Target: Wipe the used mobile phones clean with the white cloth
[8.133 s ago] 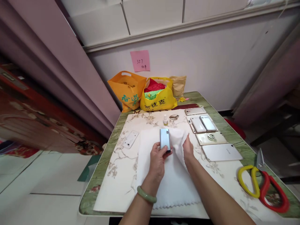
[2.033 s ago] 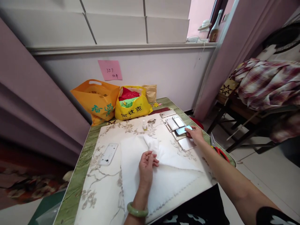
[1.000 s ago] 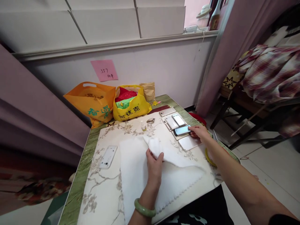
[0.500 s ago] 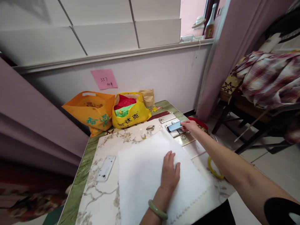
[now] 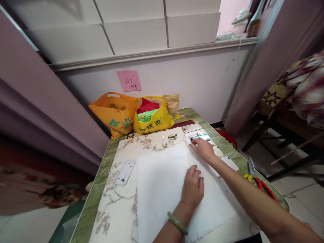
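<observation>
A white cloth (image 5: 162, 182) lies spread flat on the flower-patterned table mat (image 5: 113, 202). My left hand (image 5: 192, 186), with a green bangle on the wrist, rests palm down on the cloth's middle, fingers slightly bent, holding nothing. My right hand (image 5: 204, 149) lies palm down at the cloth's far right corner, fingers stretched toward the left, with nothing in it. Just beyond its knuckles a phone with a blue screen (image 5: 201, 135) lies on top of other phones. A gold phone (image 5: 192, 128) lies behind them.
A white phone (image 5: 125, 167) lies left of the cloth. A small bottle (image 5: 164, 142) and a metal ring piece (image 5: 172, 136) stand behind it. An orange bag (image 5: 115, 114), a yellow bag (image 5: 152, 118) and a brown paper bag (image 5: 172, 103) line the wall. Scissors (image 5: 260, 184) lie at the right edge.
The silver phone went from my left hand to my right, which carried it to the phones at the right, let go and came back to the cloth's corner. My left hand flattened the folded cloth.
</observation>
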Available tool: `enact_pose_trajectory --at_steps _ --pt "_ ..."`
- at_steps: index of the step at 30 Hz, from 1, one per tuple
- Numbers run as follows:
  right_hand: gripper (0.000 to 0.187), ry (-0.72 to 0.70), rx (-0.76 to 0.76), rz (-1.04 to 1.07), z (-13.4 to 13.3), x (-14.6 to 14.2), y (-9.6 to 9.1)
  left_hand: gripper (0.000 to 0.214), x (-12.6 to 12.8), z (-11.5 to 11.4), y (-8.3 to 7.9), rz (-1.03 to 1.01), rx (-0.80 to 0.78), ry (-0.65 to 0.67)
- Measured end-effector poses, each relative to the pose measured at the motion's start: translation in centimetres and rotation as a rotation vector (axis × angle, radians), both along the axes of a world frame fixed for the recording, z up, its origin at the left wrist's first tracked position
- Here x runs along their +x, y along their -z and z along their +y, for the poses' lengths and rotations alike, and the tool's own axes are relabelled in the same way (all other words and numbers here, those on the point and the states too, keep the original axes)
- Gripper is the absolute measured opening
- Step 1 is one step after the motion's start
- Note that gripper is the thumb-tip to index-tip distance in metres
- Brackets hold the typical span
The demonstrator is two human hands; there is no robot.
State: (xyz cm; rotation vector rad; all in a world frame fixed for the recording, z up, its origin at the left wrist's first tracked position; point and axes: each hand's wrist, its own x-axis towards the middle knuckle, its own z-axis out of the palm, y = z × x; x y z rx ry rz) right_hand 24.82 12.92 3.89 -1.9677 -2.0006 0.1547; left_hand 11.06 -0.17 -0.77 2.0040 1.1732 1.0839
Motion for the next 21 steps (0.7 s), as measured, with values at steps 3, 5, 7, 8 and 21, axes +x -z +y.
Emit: enact_pose_trajectory --at_steps 3,5,7,8,21 --pt "0.036 -0.038 -0.073 -0.191 -0.5 -2.6 0.2 0.025 0.2 -0.7 -0.3 -0.028 -0.022 0.005" --pt "0.031 -0.051 -0.115 -0.260 -0.5 -3.1 0.2 0.019 -0.4 -1.0 -0.6 -0.137 -0.077 -0.026" --pt "0.024 -0.101 -0.129 -0.282 -0.6 -3.1 0.0 0.016 -2.2 -0.7 -1.2 -0.237 -0.108 -0.094" --pt "0.022 -0.120 -0.118 -0.298 -0.7 -3.0 -0.1 0.015 -3.8 -0.4 -1.6 -0.248 -0.097 -0.142" --pt "0.058 -0.160 -0.134 0.153 -5.8 -7.5 1.5 0.051 -26.3 3.2 -4.8 0.272 -0.414 -1.072"
